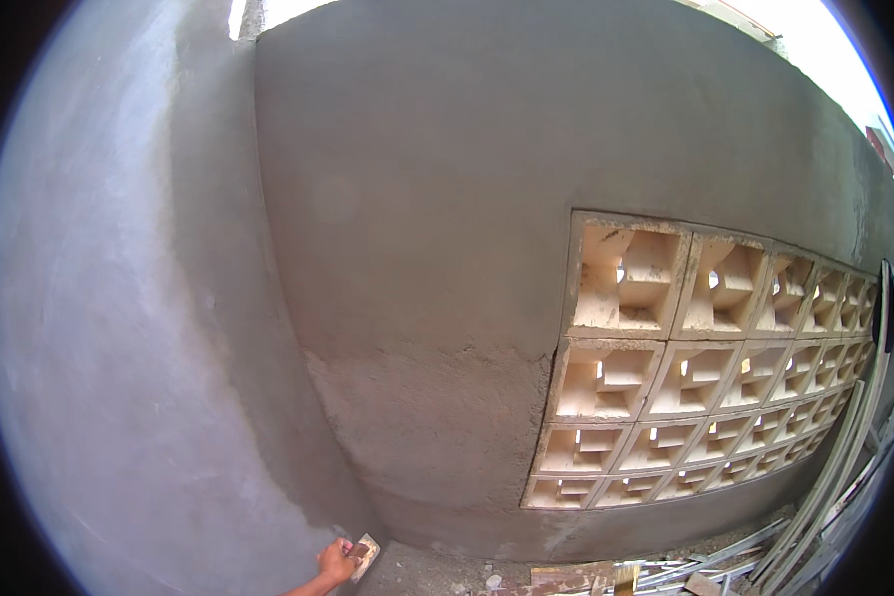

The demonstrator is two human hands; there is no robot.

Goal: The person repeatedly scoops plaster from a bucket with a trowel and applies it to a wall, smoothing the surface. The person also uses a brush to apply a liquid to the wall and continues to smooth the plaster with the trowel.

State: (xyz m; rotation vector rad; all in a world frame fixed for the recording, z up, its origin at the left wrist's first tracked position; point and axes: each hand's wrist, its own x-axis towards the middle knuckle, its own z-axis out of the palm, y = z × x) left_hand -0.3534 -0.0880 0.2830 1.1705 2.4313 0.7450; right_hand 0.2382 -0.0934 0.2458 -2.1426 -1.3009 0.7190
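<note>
Low in the picture, left of the middle, my left hand (337, 562) reaches in from the lower edge. Its fingers are wrapped round the brown handle of a small plastering float (368, 556), whose pale, narrow face is smeared with mortar. The float is held tilted beside the bottom of the inner corner, where the left wall (119, 328) meets the facing wall (417, 199). Whether it touches the plaster I cannot tell. Damp, darker plaster runs up along that corner. My right hand is out of the picture.
Pale ventilation blocks (626, 268) fill an opening in the facing wall at the right. Rougher plaster (427, 407) lies left of them. Long poles and strips (819, 497) lean at the far right. Boards and rubble (576, 574) litter the ground along the wall's foot.
</note>
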